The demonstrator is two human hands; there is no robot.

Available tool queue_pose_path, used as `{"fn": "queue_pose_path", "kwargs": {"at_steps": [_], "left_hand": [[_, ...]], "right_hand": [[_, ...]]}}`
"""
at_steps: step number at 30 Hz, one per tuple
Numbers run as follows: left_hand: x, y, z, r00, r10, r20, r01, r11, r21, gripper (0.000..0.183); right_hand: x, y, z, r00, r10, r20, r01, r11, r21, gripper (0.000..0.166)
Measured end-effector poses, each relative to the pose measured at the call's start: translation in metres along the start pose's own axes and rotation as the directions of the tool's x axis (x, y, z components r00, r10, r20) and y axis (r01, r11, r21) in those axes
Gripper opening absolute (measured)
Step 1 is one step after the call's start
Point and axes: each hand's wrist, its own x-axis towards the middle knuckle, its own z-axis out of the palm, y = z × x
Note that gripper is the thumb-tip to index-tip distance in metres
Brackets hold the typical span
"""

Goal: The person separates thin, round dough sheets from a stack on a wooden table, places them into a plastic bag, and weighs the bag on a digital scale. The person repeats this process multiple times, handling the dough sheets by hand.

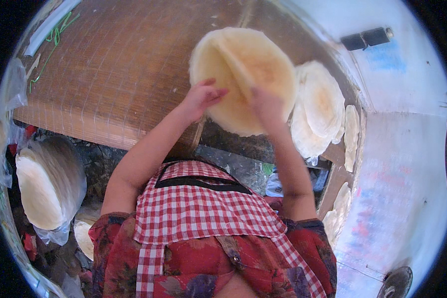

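Large, thin round flatbreads [272, 63] lie together on the brown wood-grain tabletop before me. A raised edge or fold runs diagonally across them, from the upper left down to my right hand. My left hand [204, 97] is over their lower left edge, thumb and fingers apart, with nothing seen between them. At the lower end of the raised edge is my right hand [267, 108]. It is blurred by motion, and its fingertips are hard to make out, so its grip cannot be told.
More pale flatbreads [322, 100] lie close by on the right, one upon another. A stack in a clear plastic bag [65, 182] stands low on the left. Clear ribbed plastic covers the wooden table [126, 70]. A painted wall [398, 156] bounds the right side.
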Motion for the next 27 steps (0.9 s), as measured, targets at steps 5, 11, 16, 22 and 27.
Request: {"fn": "queue_pose_path", "kwargs": {"at_steps": [5, 11, 16, 22, 27], "left_hand": [[0.001, -0.002, -0.004, 0.999, 0.043, 0.011, -0.043, 0.999, 0.019, 0.056], [0.000, 0.000, -0.017, 0.993, 0.041, 0.107, -0.029, 0.994, -0.109, 0.051], [-0.023, 0.007, -0.024, 0.773, 0.153, 0.616, 0.200, 0.862, -0.466, 0.047], [-0.025, 0.006, -0.026, 0.985, 0.043, 0.168, -0.039, 0.999, -0.029, 0.041], [-0.020, 0.001, -0.023, 0.992, 0.124, 0.025, -0.127, 0.976, 0.175, 0.036]], "right_hand": [[0.040, 0.069, -0.137, 0.928, -0.018, -0.371, -0.089, 0.959, -0.270, 0.009], [-0.028, 0.059, -0.189, 0.847, -0.075, -0.526, -0.014, 0.986, -0.164, 0.035], [-0.095, 0.050, -0.050, 0.947, -0.197, -0.253, 0.241, 0.958, 0.156, 0.048], [-0.145, 0.018, 0.009, 0.989, 0.040, -0.141, 0.035, 0.872, 0.489, 0.048], [-0.172, 0.009, 0.028, 0.980, 0.176, 0.094, -0.169, 0.482, 0.860, 0.025]]}}
